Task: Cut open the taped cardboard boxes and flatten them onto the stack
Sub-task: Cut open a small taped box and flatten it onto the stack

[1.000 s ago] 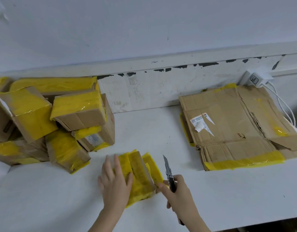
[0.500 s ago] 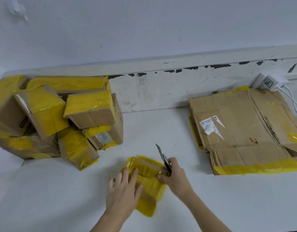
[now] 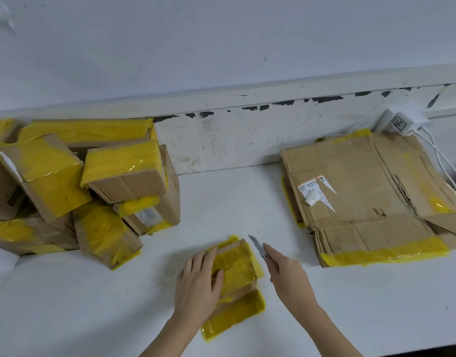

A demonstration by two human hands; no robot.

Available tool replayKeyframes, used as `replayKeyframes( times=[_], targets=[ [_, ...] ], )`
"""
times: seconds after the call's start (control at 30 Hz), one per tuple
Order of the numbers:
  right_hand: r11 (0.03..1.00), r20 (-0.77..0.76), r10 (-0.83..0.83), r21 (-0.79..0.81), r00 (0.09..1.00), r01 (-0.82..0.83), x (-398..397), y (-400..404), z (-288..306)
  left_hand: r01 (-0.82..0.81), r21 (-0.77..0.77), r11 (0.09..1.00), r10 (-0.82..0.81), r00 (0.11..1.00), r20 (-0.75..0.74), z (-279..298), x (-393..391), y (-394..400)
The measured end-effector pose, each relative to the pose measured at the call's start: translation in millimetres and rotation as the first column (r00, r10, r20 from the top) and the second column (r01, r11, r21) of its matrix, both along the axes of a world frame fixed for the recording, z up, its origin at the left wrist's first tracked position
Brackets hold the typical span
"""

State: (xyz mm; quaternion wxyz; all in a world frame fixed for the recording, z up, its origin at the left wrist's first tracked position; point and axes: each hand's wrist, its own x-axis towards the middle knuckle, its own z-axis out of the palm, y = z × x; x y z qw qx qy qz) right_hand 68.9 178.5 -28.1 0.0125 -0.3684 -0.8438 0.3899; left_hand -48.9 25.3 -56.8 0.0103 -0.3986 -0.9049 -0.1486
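A small cardboard box (image 3: 238,271) wrapped in yellow tape lies on the white table near the front edge. My left hand (image 3: 199,282) rests flat on its left side, fingers spread over the top. My right hand (image 3: 286,271) holds a utility knife (image 3: 257,246) just right of the box, blade pointing up and left, its tip near the box's far right corner. A pile of taped boxes (image 3: 75,186) sits at the left. The stack of flattened cardboard (image 3: 371,202) lies at the right.
A white wall and a chipped ledge (image 3: 247,99) run along the back of the table (image 3: 93,305). A white power adapter (image 3: 399,122) with cables hangs at the back right, behind the flattened stack. The table's front edge shows at the bottom right.
The small box has turned under my left hand and lies longer front to back. My right hand with the knife has shifted right, off the box's top to its right side.
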Motion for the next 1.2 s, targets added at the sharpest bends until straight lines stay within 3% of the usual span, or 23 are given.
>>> replayKeyframes(
  times=[0.23,0.5,0.9,1.03,1.2],
  targets=[
    [0.996,0.133,0.025,0.076,0.991,-0.036,6.5,-6.6,6.1,-0.032,-0.028,0.999,0.032,0.999,-0.009,-1.2,0.3,2.5],
    [0.987,0.107,0.151,0.038,0.983,-0.156,6.8,4.6,5.9,-0.061,-0.030,0.998,0.062,0.998,0.006,1.3,2.2,4.5],
    [0.978,0.068,0.206,0.026,0.976,-0.208,56.9,-6.8,-3.9,-0.087,-0.011,0.996,0.087,0.996,-0.005,-2.2,2.3,6.5],
    [0.970,0.143,0.231,0.047,0.962,-0.240,70.5,0.0,-0.9,-0.063,-0.047,0.997,0.063,0.998,0.006,0.1,1.7,6.9],
    [0.997,0.096,0.071,0.000,0.993,-0.071,69.0,7.8,-7.2,-0.276,-0.235,0.932,0.311,0.942,0.125,16.5,2.5,8.3]
  ],
)
